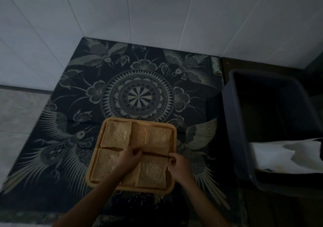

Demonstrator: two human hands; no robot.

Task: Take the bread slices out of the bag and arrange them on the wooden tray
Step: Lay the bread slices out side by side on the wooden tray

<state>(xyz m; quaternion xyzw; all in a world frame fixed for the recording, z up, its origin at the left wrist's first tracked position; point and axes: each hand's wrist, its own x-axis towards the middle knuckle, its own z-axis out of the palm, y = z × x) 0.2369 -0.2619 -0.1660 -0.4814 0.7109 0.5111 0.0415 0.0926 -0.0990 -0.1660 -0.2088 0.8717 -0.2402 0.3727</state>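
A square wooden tray (174, 139) lies on a dark patterned cloth. Several bread slices lie flat on it: one at the far left (117, 135), one at the far right (158, 138), one at the near left (104, 163), one at the near right (151, 173). My left hand (130, 156) pinches the far left corner of the near right slice. My right hand (176, 163) pinches its far right corner. The slice rests on the tray between both hands. No bag is clearly in view.
The dark cloth with bird and mandala patterns (138, 97) covers the surface. A dark plastic bin (244, 139) stands at the right with white material (283, 156) inside. White tiled walls (157, 17) rise behind. Crumbs lie near the tray's front edge.
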